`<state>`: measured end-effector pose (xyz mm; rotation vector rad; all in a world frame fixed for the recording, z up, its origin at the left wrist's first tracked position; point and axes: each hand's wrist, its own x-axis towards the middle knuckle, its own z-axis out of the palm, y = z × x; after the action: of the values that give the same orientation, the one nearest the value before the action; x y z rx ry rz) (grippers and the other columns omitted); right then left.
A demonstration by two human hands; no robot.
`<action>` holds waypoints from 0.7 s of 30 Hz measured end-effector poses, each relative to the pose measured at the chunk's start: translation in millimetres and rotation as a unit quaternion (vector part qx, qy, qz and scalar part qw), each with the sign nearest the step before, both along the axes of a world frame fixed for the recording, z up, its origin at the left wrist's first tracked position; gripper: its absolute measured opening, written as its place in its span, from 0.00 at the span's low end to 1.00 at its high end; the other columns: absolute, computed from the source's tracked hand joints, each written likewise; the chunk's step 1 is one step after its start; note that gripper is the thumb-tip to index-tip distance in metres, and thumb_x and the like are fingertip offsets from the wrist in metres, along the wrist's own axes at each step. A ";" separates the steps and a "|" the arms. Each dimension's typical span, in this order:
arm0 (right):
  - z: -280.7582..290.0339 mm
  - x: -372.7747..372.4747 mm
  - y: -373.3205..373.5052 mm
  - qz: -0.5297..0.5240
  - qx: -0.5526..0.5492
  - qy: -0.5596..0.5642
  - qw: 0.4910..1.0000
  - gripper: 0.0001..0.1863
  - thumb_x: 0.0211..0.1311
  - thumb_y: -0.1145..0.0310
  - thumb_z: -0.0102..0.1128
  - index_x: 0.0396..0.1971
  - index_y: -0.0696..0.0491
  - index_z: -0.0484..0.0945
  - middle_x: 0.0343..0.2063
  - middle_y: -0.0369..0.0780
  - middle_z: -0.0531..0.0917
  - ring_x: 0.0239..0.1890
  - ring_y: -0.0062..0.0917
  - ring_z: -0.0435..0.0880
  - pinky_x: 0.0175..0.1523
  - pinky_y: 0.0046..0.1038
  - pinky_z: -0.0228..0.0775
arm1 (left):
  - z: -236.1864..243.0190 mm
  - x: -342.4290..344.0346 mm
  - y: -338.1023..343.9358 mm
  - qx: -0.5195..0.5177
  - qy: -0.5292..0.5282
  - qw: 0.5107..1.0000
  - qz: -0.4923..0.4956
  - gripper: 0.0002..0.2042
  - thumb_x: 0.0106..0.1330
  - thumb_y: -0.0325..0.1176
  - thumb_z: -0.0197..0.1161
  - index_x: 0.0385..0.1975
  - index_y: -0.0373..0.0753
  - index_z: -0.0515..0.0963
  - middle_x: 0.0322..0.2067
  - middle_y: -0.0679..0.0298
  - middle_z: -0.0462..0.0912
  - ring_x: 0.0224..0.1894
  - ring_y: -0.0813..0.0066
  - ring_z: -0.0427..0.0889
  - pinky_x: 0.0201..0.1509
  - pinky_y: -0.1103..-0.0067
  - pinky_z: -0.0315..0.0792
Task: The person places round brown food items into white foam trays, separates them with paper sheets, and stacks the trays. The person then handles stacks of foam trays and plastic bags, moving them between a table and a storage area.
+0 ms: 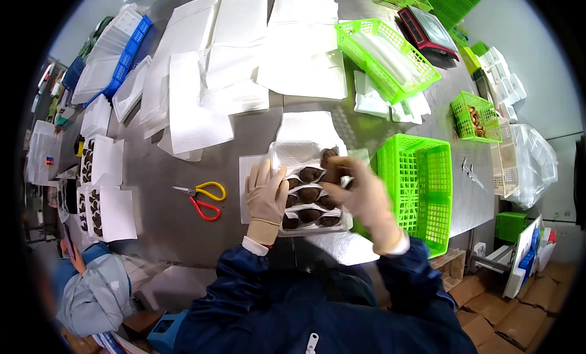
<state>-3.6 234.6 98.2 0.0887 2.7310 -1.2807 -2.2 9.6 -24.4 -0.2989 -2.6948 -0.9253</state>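
In the middle of the table a white foam tray [349, 221] holds several dark brown mushrooms [309, 196], set in rows between white paper folds. My gloved left hand [266, 198] is at the tray's left side, fingers along the outside and thumb over the rim, holding it. My gloved right hand [365, 195] reaches over the tray's far right corner and is slightly blurred. Its fingertips close on a dark mushroom [329, 155] there, partly hidden by the fingers. A white paper flap [308, 127] extends beyond the tray's far edge.
Scissors [206, 198] with yellow and red handles lie left of the tray. Stacked green baskets [421, 140] stand close to my right. White sheets [195, 104] cover the far table; a green basket [360, 56] holds white material. Filled trays [91, 210] and another person's sleeve [101, 296] are left.
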 end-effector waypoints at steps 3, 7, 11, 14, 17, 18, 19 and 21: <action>-50.7 -41.2 -59.1 0.028 0.078 0.014 0.996 0.28 0.60 0.57 0.75 0.59 0.46 0.78 0.40 0.48 0.89 0.42 0.43 0.89 0.46 0.37 0.82 | 10.2 -2.7 3.3 -0.031 -0.006 0.999 -0.006 0.12 0.72 0.32 0.64 0.52 0.39 0.83 0.63 0.48 0.77 0.64 0.40 0.74 0.73 0.59 0.63; -79.3 -50.7 -77.9 0.114 0.199 -0.042 0.972 0.23 0.68 0.52 0.62 0.59 0.46 0.78 0.36 0.49 0.89 0.39 0.48 0.88 0.43 0.44 0.80 | -13.1 1.4 -4.3 0.102 0.051 0.993 0.008 0.13 0.73 0.31 0.63 0.53 0.37 0.82 0.63 0.48 0.77 0.65 0.42 0.73 0.73 0.59 0.63; -63.0 -50.9 -64.3 0.146 0.163 -0.047 0.975 0.21 0.70 0.56 0.61 0.59 0.47 0.81 0.38 0.48 0.90 0.40 0.45 0.89 0.47 0.40 0.81 | 18.0 -17.0 -3.2 -0.080 0.036 0.996 -0.005 0.18 0.74 0.35 0.60 0.62 0.43 0.79 0.60 0.51 0.80 0.63 0.44 0.75 0.71 0.59 0.65; -39.7 -43.3 -24.4 0.067 0.035 -0.037 0.996 0.18 0.71 0.57 0.60 0.57 0.45 0.84 0.41 0.48 0.89 0.40 0.42 0.89 0.47 0.36 0.82 | 13.2 -29.1 -14.7 0.023 -0.020 0.998 -0.061 0.18 0.74 0.34 0.59 0.60 0.39 0.80 0.59 0.51 0.80 0.63 0.46 0.76 0.71 0.61 0.65; -42.1 -45.7 25.8 -0.103 -0.096 -0.075 0.987 0.21 0.71 0.56 0.62 0.57 0.52 0.84 0.45 0.50 0.89 0.45 0.38 0.89 0.53 0.29 0.79 | -0.3 -58.0 -9.1 0.154 -0.043 0.987 0.023 0.21 0.73 0.42 0.63 0.54 0.30 0.80 0.54 0.46 0.83 0.59 0.47 0.79 0.67 0.63 0.70; -68.1 -51.2 41.4 -0.114 -0.104 0.017 0.988 0.24 0.71 0.54 0.63 0.58 0.56 0.82 0.49 0.51 0.88 0.50 0.38 0.88 0.55 0.32 0.78 | -6.4 -73.9 -14.4 0.154 -0.096 0.983 0.040 0.22 0.73 0.45 0.64 0.54 0.29 0.80 0.52 0.46 0.84 0.58 0.46 0.80 0.66 0.64 0.71; -85.6 -64.6 43.8 -0.098 -0.083 -0.010 0.992 0.27 0.71 0.51 0.64 0.58 0.57 0.82 0.50 0.51 0.87 0.53 0.39 0.87 0.57 0.33 0.77 | -25.8 -85.8 -27.6 0.197 -0.172 0.965 0.036 0.25 0.74 0.49 0.64 0.53 0.28 0.80 0.50 0.45 0.85 0.54 0.50 0.83 0.64 0.70 0.72; -105.8 -87.4 56.4 -0.072 -0.062 -0.038 0.995 0.31 0.71 0.47 0.64 0.59 0.60 0.80 0.53 0.52 0.86 0.57 0.41 0.85 0.60 0.34 0.75 | -8.5 -106.2 -19.4 0.277 -0.308 0.910 -0.015 0.27 0.75 0.52 0.62 0.57 0.29 0.79 0.50 0.53 0.86 0.54 0.64 0.83 0.62 0.76 0.72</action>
<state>-91.0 291.0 -7.6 0.3225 2.6146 -1.4496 -108.4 -9.8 -32.8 0.0989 -2.7607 -2.0119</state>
